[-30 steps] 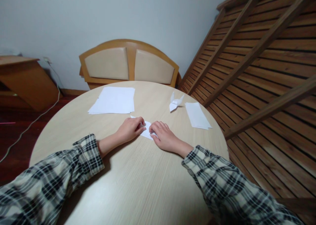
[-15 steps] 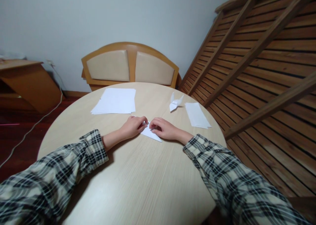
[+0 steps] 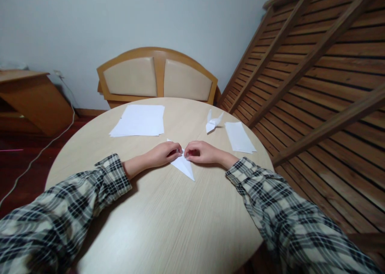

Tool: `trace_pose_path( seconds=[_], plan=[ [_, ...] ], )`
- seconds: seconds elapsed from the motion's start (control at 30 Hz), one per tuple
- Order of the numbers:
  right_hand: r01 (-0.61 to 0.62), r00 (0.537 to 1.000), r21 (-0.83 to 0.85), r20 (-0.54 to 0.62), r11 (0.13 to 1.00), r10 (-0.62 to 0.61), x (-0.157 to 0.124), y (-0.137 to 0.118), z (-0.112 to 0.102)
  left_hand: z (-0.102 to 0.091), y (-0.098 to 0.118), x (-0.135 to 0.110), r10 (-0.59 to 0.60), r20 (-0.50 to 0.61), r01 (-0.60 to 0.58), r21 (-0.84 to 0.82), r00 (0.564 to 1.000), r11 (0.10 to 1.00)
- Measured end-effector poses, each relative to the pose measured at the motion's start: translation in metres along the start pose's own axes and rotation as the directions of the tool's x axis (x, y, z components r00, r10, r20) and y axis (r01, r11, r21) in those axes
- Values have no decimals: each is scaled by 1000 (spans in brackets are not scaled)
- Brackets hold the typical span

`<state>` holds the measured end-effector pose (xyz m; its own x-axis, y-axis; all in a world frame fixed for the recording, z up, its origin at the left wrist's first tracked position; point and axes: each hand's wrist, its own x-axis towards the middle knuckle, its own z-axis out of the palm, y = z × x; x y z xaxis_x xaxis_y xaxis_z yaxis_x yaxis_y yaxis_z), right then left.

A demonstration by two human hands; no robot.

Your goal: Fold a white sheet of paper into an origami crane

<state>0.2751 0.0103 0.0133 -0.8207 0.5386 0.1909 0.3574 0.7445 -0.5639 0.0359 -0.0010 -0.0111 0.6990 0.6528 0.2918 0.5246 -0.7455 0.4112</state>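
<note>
A folded white paper (image 3: 184,167) lies on the round wooden table (image 3: 168,218), its long point aimed toward me. My left hand (image 3: 165,153) pinches its upper left part, with the fingers curled over the edge. From the other side, my right hand (image 3: 202,151) has thumb and fingertips closed together at the paper's upper right edge. The two sets of fingertips almost meet. Part of the paper is hidden under the left fingers, and a small tip shows behind that hand. Beyond my right hand stands a folded paper crane (image 3: 212,123).
A stack of white paper sheets (image 3: 140,120) lies at the table's back left. Narrower paper sheets (image 3: 240,137) lie near the right edge. Behind the table is a padded headboard (image 3: 159,77); wooden slats (image 3: 315,85) lean at the right. A cable (image 3: 42,153) runs down at the left.
The folded paper has turned so its point aims more toward me. My right hand has shifted slightly right, fingertips now at the paper's edge. The view has tilted a little.
</note>
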Motion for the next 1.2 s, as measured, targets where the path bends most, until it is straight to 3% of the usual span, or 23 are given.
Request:
trace_pose_path(
  seconds=[0.27,0.5,0.73,0.97,1.2],
  plan=[
    [54,994,-166,-82,985,-68,-4,9,11,-8,8,-8,-3,-5,3,-29,1000,1000],
    [14,996,-185,-88,983,-31,-5,7,12,-1,17,-12,-77,-9,78,176,997,981],
    [27,995,-208,-85,978,-46,-3,9,12,1,21,-8,-160,6,155,215,987,964],
    [-35,993,-252,-119,967,5,-4,16,17,-2,4,-6,-112,-45,118,186,993,975],
    [-99,985,-313,-169,945,48,-4,10,23,-13,-21,-5,-23,1,23,-24,1000,999]
  ],
)
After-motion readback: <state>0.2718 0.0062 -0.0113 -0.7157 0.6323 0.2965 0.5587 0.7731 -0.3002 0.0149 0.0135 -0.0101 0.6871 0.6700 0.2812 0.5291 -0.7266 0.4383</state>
